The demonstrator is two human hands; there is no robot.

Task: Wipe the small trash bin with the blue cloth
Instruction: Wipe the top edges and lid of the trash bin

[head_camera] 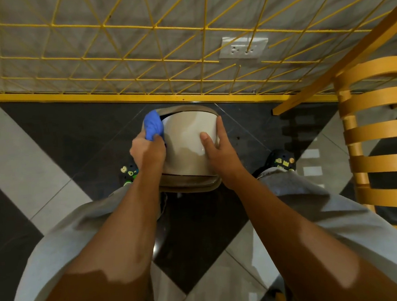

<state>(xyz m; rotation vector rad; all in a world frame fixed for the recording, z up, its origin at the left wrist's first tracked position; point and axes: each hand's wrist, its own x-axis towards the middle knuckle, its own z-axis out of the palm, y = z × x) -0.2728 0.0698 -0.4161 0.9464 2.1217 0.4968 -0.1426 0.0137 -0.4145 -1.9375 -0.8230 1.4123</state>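
Beige plastic, small round trash bin (pixel 187 149) held above the black-and-white tiled floor (pixel 38 164), between the person's knees, just in front of the yellow wire-grid panel (pixel 159 45). Both forearms extend forward and down. Left hand (pixel 148 151): fist closed around the bunched blue cloth (pixel 153 128), pressing it to the bin's upper left side near the rim. Right hand (pixel 219 151): fingers spread, thumb lying across the bin's front wall, remaining fingers wrapped round the right side, clamping the bin steady. Bin appears tilted toward the camera, though the wide-angle view makes this uncertain. Orange slatted wooden chair (pixel 378 134) stands to the right, apart from the bin.
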